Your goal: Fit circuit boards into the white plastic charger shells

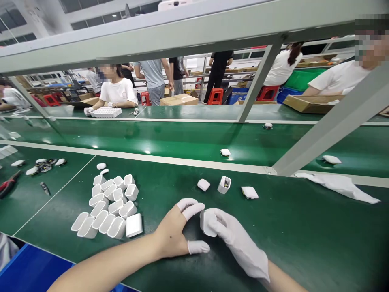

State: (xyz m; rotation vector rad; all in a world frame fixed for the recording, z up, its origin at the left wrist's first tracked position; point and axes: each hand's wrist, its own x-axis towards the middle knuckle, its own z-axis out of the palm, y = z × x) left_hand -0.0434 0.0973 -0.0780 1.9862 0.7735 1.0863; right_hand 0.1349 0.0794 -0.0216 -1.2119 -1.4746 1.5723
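My right hand [231, 231], in a white glove, grips a small white plastic housing [209, 224] above the green bench. Just left of it, my left hand [179, 231] wears white finger cots and spreads thumb and fingers apart, holding nothing. Beyond my hands lie a white-capped part [203, 185], an upright white housing [224, 184] with dark bits inside, and another white-capped part [249, 192]. Several white housings [108, 207] stand grouped to the left, their open ends mostly facing up. One closed-side housing [134, 225] is at the group's near right corner.
A green conveyor belt [182, 140] runs behind the bench, carrying white-capped parts [225, 152]. A slanted metal post [328, 125] rises at right, near a loose white glove [343, 187]. Pliers [9, 183] lie far left. Co-workers sit across the belt, one with a white tray [106, 112].
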